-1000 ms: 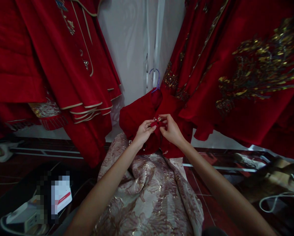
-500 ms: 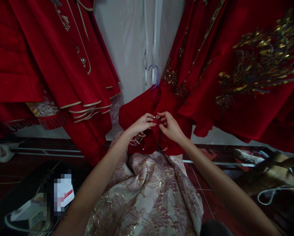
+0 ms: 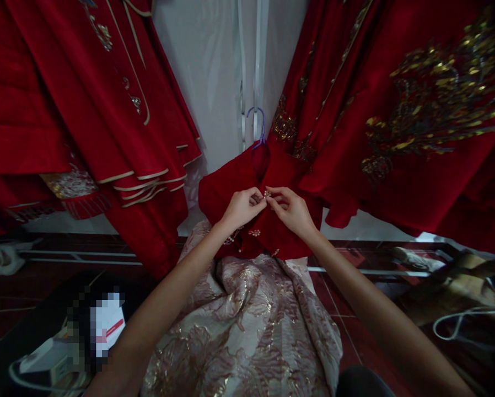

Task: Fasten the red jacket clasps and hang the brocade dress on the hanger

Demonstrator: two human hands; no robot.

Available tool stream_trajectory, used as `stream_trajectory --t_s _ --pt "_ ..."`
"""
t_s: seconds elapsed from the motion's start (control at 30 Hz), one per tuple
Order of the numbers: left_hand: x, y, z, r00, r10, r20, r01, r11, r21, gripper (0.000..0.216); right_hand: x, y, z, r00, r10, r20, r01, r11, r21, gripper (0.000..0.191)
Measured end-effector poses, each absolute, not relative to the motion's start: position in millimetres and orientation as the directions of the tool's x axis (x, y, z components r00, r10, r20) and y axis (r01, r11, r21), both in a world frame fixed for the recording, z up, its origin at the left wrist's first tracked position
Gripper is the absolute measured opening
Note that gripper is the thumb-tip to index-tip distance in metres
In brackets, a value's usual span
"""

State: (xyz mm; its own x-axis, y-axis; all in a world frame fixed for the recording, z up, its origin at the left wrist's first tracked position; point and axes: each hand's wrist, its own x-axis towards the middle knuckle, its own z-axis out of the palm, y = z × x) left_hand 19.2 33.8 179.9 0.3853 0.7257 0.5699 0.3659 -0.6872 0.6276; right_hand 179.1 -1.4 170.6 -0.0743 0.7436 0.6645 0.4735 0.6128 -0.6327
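A red jacket (image 3: 226, 176) hangs on a purple hanger (image 3: 263, 132) in front of me. At its front opening, my left hand (image 3: 244, 208) is closed in a pinch on the jacket's edge. Facing it, my right hand (image 3: 292, 210) pinches a small beaded button (image 3: 267, 194), its thumb and forefinger almost touching the left fingertips. Lower on the front shows another beaded fastener (image 3: 254, 233). The fingertips hide the exact spot where cloth and button meet.
Red garments with pale piping (image 3: 148, 176) hang on the left. More red garments with gold sequin embroidery (image 3: 433, 105) hang on the right. Pale brocade cloth (image 3: 247, 331) spreads below the jacket. A white cable (image 3: 458, 320) lies at the lower right.
My left hand has closed from looser, spread fingers into a pinch beside the button. The lower beaded fastener has come into view, and my right thumb and forefinger have drawn together.
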Motion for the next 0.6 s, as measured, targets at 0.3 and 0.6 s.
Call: stream_trajectory --t_s 0.3,0.6 --pt "19 29 186 0.449 0.666 0.596 0.369 -0.745 0.555 0.009 187 6 176 -0.072 0.811 0.581 0.371 0.563 -0.739 0.032" --pt "19 32 191 0.532 0.565 0.631 0.484 -0.814 0.320 0.006 187 15 178 -0.101 0.818 0.566 0.361 0.561 -0.745 0.030"
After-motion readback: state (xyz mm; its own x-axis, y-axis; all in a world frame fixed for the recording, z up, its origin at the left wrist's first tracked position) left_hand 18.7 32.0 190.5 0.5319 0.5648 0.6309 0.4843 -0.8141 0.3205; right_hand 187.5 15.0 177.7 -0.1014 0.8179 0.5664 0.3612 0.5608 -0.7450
